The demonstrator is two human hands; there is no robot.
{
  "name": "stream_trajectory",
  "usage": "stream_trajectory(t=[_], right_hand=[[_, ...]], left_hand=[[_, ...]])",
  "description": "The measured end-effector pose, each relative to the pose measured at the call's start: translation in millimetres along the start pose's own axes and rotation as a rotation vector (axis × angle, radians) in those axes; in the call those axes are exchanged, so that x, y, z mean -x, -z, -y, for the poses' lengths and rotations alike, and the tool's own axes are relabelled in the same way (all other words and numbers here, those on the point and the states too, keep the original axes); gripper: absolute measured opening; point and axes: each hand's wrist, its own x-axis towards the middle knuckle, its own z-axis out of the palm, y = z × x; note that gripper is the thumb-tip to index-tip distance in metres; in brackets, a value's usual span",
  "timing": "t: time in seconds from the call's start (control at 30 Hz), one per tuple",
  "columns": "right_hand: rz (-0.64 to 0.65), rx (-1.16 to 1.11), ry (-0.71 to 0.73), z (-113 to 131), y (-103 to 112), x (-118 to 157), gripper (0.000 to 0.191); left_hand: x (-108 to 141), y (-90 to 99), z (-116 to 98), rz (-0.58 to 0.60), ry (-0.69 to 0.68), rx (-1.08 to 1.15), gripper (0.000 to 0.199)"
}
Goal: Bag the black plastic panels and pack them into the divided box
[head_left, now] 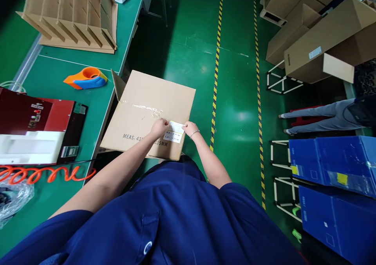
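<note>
In front of my body is a cardboard box (152,88) with printed "MEAS" lettering, a strip of clear tape across it and a flap standing up at its left. A white printed label (173,136) lies over the box's near right part. My left hand (160,127) pinches the label's upper left edge. At its upper right edge, my right hand (190,128) pinches it too, with a thin bracelet on the wrist. Whether the label is stuck down or just held against the cardboard, I cannot tell.
On the green table (96,112) to the left are an orange and blue tape dispenser (88,78), a red and white machine (44,127), an orange coiled hose (49,175) and a cardboard divider (73,22). Blue boxes (331,159) and a person's legs (320,118) are at right.
</note>
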Motion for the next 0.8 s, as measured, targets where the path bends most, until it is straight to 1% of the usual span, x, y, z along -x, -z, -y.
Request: stream_trajectory(t=[0.17, 0.4, 0.53, 0.57, 0.6, 0.67, 0.7, 0.73, 0.77, 0.8], right_hand=[[0.022, 0.065, -0.002, 4.4, -0.1, -2.5, 0.017], [0.058, 0.138, -0.051, 11.8, 0.0, -2.2, 0.026], [0.083, 0.162, -0.094, 14.8, 7.3, -3.7, 0.026], [0.084, 0.170, -0.111, 14.8, 10.4, -3.9, 0.027], [0.078, 0.179, -0.130, 14.7, 13.6, -3.6, 0.031], [0.046, 0.197, -0.166, 15.3, 18.4, -1.0, 0.046], [0.013, 0.200, -0.163, 16.6, 18.7, 1.2, 0.053], [-0.024, 0.192, -0.135, 19.1, 17.0, 3.9, 0.055], [-0.055, 0.177, -0.083, 22.6, 13.2, 6.7, 0.052], [-0.072, 0.157, -0.013, 27.0, 7.6, 9.2, 0.045]], left_hand=[[-0.5, -2.3, 0.2, -0.008, -0.002, -0.083, 0.024], [-4.6, -6.9, -3.0, 0.050, 0.024, -0.266, 0.013], [-2.5, -8.9, -6.9, 0.059, 0.030, -0.328, 0.006], [-1.6, -7.9, -7.7, 0.052, 0.036, -0.336, 0.009], [-0.7, -6.0, -8.3, 0.040, 0.047, -0.340, 0.018], [-0.2, 0.5, -8.5, 0.009, 0.078, -0.340, 0.041], [-0.6, 4.6, -8.1, -0.004, 0.093, -0.335, 0.048], [-1.2, 8.9, -7.0, -0.013, 0.105, -0.325, 0.048], [-1.7, 13.1, -5.4, -0.020, 0.113, -0.312, 0.042], [-1.3, 17.0, -2.9, -0.027, 0.122, -0.294, 0.033]])
